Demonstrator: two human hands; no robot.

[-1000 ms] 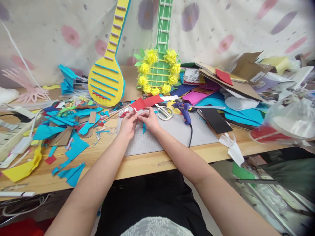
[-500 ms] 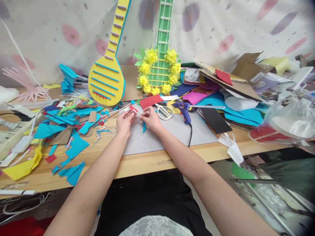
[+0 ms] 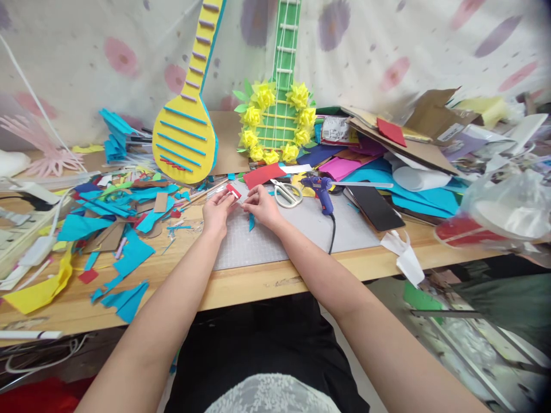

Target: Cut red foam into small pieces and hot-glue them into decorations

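Observation:
My left hand (image 3: 216,211) is closed on a small red-and-white piece of paper (image 3: 233,191), which sticks out past the fingertips. Close to its right, my right hand (image 3: 262,207) has thumb and fingers pinched together; whatever they hold, if anything, is too small to make out. Both hands are over a grey cutting mat (image 3: 245,252). Beyond the right hand lies a red paper strip (image 3: 263,175) with a white end. Scissors with pale handles (image 3: 289,196) rest beside that hand, and a blue glue gun (image 3: 322,194) lies further right.
A yellow paper instrument (image 3: 185,143) and a green one (image 3: 286,74) ringed with yellow flowers lean at the back. Blue scraps (image 3: 129,258) cover the left side. A phone (image 3: 375,207), paper and cardboard stack (image 3: 408,155) and plastic-wrapped tub (image 3: 473,229) are on the right.
Both hands keep nearly the same pose, the red-and-white piece staying in the left. The whole view has shifted very slightly.

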